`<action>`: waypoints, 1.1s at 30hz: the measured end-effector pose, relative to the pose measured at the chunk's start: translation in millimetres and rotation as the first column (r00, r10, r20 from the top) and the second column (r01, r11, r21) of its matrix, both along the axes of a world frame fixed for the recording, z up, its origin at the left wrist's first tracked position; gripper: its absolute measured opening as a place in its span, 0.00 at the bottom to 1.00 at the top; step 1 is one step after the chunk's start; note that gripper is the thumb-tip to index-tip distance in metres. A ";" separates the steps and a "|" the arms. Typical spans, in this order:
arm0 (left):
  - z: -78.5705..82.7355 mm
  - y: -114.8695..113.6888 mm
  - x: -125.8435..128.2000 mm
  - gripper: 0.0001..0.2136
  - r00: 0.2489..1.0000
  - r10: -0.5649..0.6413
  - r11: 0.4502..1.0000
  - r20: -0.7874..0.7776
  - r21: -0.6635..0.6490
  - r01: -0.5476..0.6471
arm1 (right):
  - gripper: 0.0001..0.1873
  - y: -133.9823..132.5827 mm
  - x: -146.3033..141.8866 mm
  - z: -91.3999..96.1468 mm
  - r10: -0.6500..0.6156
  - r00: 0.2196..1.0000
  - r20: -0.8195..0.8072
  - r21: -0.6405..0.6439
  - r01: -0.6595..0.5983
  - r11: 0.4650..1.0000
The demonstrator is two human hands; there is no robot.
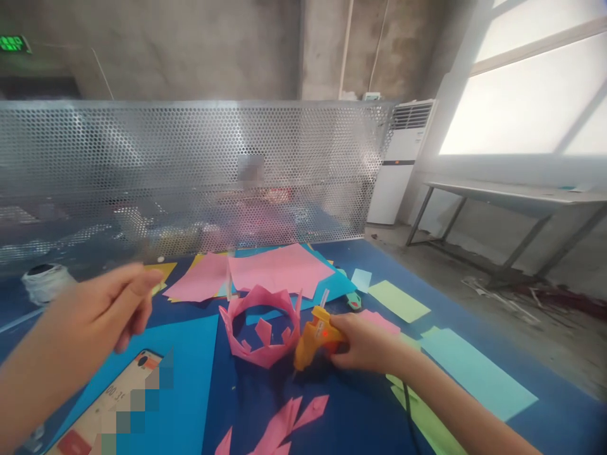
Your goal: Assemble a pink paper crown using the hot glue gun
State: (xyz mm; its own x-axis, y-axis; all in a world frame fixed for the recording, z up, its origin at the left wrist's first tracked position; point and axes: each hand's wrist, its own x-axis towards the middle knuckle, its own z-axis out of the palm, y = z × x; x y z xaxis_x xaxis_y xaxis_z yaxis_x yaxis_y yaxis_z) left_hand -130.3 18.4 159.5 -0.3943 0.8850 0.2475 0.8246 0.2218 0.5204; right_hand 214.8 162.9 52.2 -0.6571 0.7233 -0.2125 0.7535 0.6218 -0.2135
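Observation:
My right hand point(353, 341) grips a yellow glue gun point(313, 338), with a clear glue stick poking out of its back end and a dark cord running below my wrist. Just left of the gun stands a pink paper crown point(263, 354), a ring with pointed tips. My left hand point(123, 303) is raised over a blue sheet point(190, 354), thumb and fingers pinched together; anything between them is too small to make out. Beneath it lies a phone point(118, 392), partly blurred out. Folded pink paper pieces point(279, 426) lie at the near edge.
Pink sheets point(279, 268) and other coloured paper are piled behind the crown. Green sheets point(398, 301) and a pale blue sheet point(478, 373) lie to the right. A white roll-like thing point(47, 282) stands at left. A perforated metal screen point(190, 170) borders the table's far side.

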 end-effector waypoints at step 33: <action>-107.4 78.4 2.4 0.09 0.538 -0.764 0.613 -0.356 -0.139 0.778 | 0.17 -37.1 22.9 5.4 -0.229 0.962 -0.148 0.026 0.236 0.971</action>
